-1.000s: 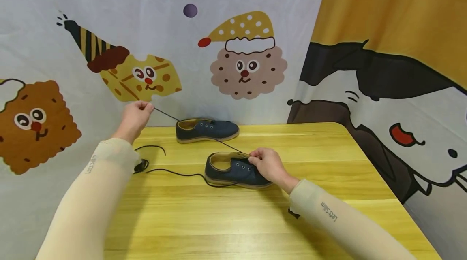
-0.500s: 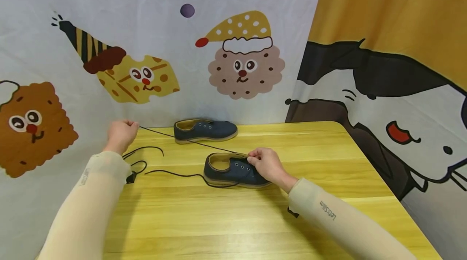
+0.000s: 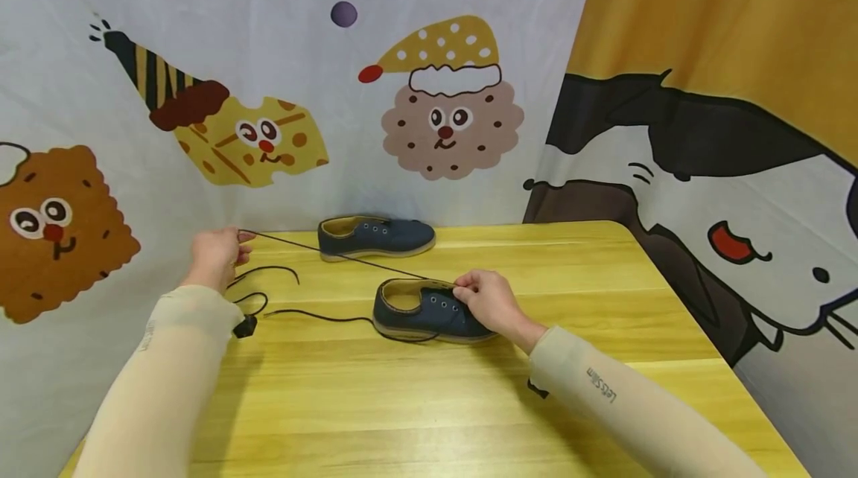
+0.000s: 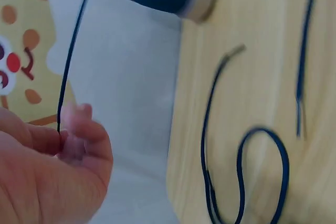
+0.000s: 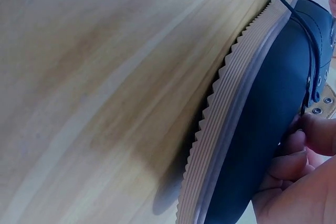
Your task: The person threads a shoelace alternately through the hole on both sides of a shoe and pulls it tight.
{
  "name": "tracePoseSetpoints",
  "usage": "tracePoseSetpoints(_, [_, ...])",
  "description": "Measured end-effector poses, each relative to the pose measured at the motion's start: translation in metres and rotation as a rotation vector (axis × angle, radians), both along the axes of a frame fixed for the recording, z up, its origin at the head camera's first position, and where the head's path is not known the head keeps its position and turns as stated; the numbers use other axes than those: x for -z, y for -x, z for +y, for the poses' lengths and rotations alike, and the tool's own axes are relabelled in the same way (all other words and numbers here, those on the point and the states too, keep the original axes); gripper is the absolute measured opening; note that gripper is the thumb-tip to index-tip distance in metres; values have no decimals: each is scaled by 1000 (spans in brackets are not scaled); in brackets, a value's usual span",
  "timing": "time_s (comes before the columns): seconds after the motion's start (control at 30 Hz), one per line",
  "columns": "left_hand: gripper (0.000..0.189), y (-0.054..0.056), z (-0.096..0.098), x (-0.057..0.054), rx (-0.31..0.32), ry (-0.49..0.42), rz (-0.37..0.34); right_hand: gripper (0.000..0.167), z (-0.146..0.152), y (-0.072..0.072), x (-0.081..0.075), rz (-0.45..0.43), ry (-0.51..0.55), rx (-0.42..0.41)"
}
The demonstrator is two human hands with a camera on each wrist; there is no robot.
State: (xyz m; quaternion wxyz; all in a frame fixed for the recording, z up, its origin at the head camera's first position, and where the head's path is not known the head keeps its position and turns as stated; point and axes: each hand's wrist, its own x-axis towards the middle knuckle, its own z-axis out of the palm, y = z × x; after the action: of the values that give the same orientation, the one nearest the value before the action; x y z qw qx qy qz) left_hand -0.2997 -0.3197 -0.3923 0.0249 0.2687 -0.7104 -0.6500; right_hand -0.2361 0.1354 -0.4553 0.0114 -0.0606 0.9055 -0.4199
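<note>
A dark blue lace-up shoe [image 3: 402,316] with a tan sole lies on the table, toe to the right. My left hand [image 3: 213,258], at the table's far left, pinches one end of a dark shoelace [image 3: 375,264] between thumb and fingers. That shoelace runs taut to the shoe's eyelets. There my right hand [image 3: 492,301] pinches it with thumb and index finger, close against the shoe's upper. In the right wrist view the curled fingers [image 5: 286,166] partly hide the grip. The other end of a lace [image 3: 315,316] trails left from the shoe's near side.
A matching shoe [image 3: 402,237] stands at the table's back edge, against the printed curtain [image 3: 288,39]. Another loose lace [image 3: 278,267] lies on the wooden table [image 3: 348,403] beside my left hand. A small black device [image 3: 246,326] hangs by my left wrist.
My left hand has moved left and down, drawing the shoelace out over the front of the far shoe; its other fingers have since loosened. The right hand has stayed at the near shoe.
</note>
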Motion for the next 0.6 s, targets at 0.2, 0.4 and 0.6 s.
tracePoseSetpoints(0.2, [39,-2,5,-23,-12,-520,180,6,0,-2,-2,-14,5,-33])
tracePoseSetpoints(0.4, [28,2,18,-46,-49,-593,292,9,2,-1,-2,0,-8,-33])
tracePoseSetpoints(0.6, [28,2,16,-44,-160,-506,381,8,3,-3,0,15,-20,-41])
